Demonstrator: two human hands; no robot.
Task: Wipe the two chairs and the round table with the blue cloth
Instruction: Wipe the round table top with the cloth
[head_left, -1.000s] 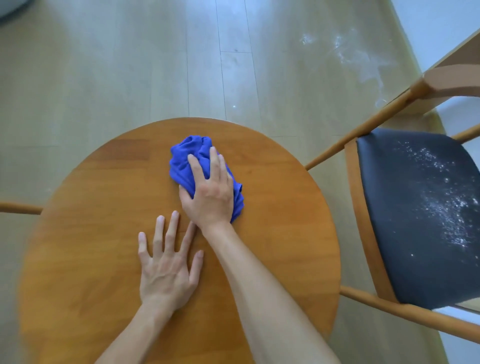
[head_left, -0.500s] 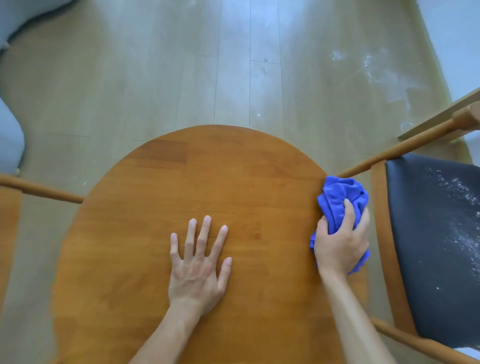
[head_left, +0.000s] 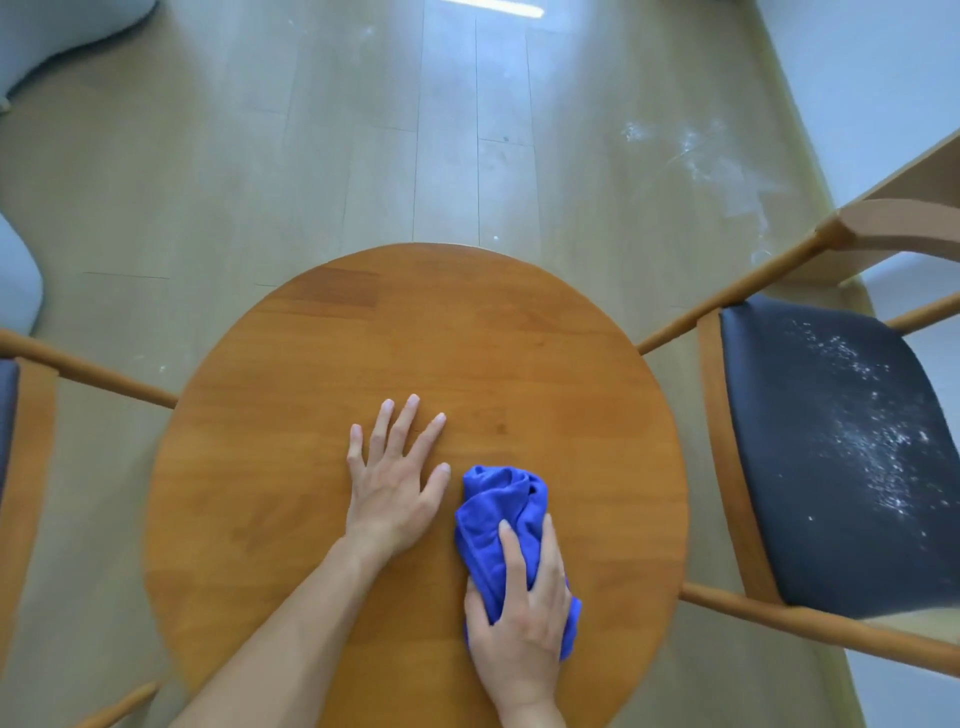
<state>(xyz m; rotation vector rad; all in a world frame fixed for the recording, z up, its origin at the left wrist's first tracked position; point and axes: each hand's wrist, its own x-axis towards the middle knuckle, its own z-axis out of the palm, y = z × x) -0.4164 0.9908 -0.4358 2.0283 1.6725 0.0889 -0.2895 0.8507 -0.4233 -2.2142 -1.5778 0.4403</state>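
Right hand: My right hand (head_left: 519, 618) lay on the blue cloth (head_left: 498, 519), fingers curled over its bunched folds and gripping it against the wood.
Left hand: My left hand (head_left: 395, 483) rested flat with fingers spread and straight, holding nothing, just beside the cloth.
Cloth position: The cloth sat on the near right part of the round counter (head_left: 415, 332), crumpled into a wad, not spread out.
Counter surface: The wooden top looked free of visible powder, so I judged the counter stage was well along.
Right chair: The right chair (head_left: 831, 457) had a dark seat with white powder scattered over its middle and far side; it appeared unwiped.
Left chair: Only an edge of the left chair (head_left: 26, 441) showed, too little to judge its state.
Floor: White smears lay on the floor (head_left: 717, 171) beyond the right chair.
Technique, as I judged it: Even downward pressure and overlapping strokes out to the rim would serve best, with the free palm steadying the top; refolding to a fresh face before the powdered seat would avoid smearing.
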